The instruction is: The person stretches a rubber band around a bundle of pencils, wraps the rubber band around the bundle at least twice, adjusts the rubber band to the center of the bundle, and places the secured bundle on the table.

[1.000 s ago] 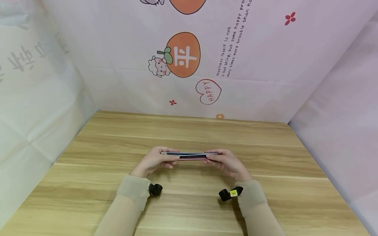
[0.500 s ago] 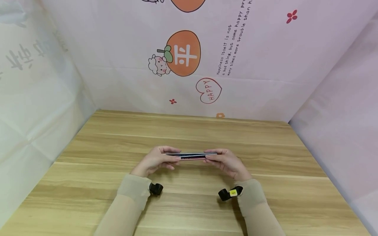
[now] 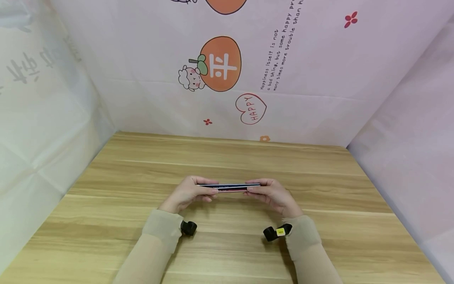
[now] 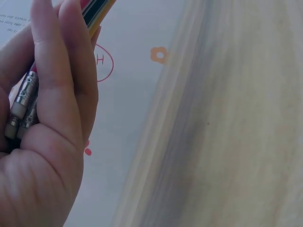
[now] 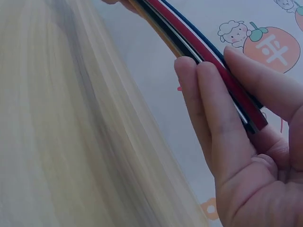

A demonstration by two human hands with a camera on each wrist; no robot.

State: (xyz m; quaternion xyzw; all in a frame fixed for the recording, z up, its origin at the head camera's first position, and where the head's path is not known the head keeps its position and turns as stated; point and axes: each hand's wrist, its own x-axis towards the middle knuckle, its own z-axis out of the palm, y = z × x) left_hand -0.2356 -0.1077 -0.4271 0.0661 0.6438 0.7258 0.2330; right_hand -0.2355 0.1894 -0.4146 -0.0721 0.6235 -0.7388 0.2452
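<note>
A small bundle of pencils (image 3: pixel 232 187) is held level above the table, dark blue, black and red sides showing. My left hand (image 3: pixel 189 192) pinches its left end, thumb on the near side and fingers on the far side and beneath. At the other end, my right hand (image 3: pixel 274 196) grips it in a similar way. Metal ferrules with whitish erasers (image 4: pixel 21 101) lie inside the left palm in the left wrist view. In the right wrist view, red, black, dark blue and yellowish pencils (image 5: pixel 201 49) run between the fingers and thumb; their exact number is unclear.
Beneath the hands spreads a wood-grain table (image 3: pixel 227 244). A printed white cloth (image 3: pixel 152 106) rises along its back edge, with similar cloth on both sides. Small black cameras sit at the left wrist (image 3: pixel 188 228) and right wrist (image 3: pixel 271 234).
The left hand's fingertips have shifted slightly right along the pencils, and the visible pencil edges have changed a little. My right hand has hardly moved.
</note>
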